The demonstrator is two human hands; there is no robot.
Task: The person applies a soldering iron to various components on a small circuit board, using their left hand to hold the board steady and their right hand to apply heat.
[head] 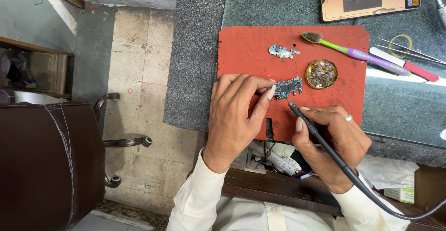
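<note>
Small circuit board (288,87), dark w/ tiny chips & metal shields, lies near centre of the red mat (241,50). Left hand (234,115) pinches board's left edge, fingers closed on it. Right hand (332,140) clamped round a soldering iron (306,124), tip touching board's lower edge. Round flux tin (321,74) just right of board; 2nd small board (283,51) above it.
</note>
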